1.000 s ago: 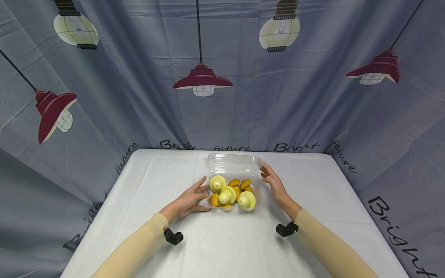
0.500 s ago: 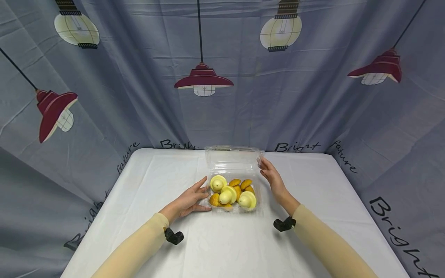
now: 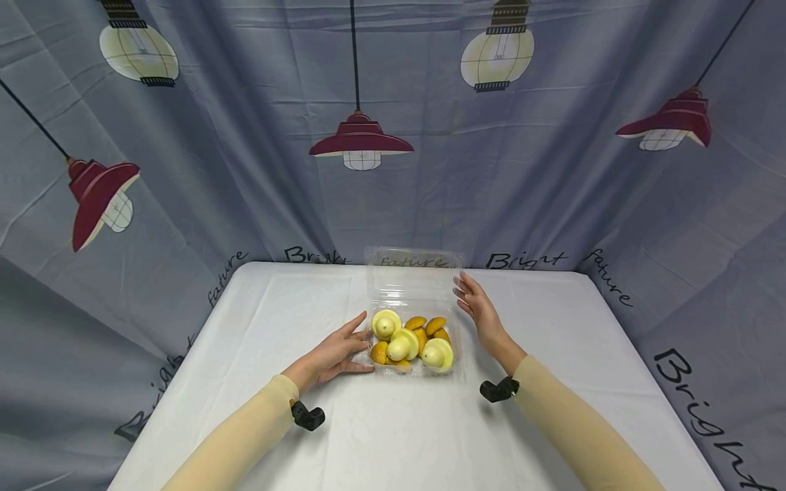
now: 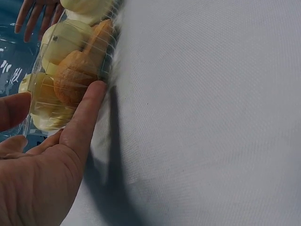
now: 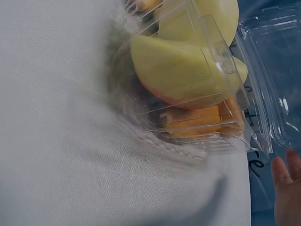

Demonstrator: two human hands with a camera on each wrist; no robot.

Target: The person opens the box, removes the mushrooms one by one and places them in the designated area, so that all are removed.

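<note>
A clear plastic clamshell box (image 3: 413, 372) sits on the table, its hinged lid (image 3: 414, 273) raised and tilted back. Inside are several pale yellow mushroom-shaped pieces (image 3: 438, 353) and several smaller orange-brown mushroom-shaped ones (image 3: 415, 323). My left hand (image 3: 334, 351) rests against the box's left side, fingers extended; in the left wrist view one straight digit lies along the wall beside an orange-brown piece (image 4: 73, 80). My right hand (image 3: 484, 317) is at the lid's right edge with its fingers fairly straight; whether the fingertips touch the lid cannot be told.
A white cloth covers the table (image 3: 393, 436). Behind it hangs a grey-blue curtain (image 3: 245, 136) printed with lamps and lettering, some of it visible through the lid. Each wrist wears a small black camera mount (image 3: 307, 416).
The lid has swung up from a lower angle to a more upright one. My right hand has shifted slightly up and left with it. My left hand stays at the box's side.
</note>
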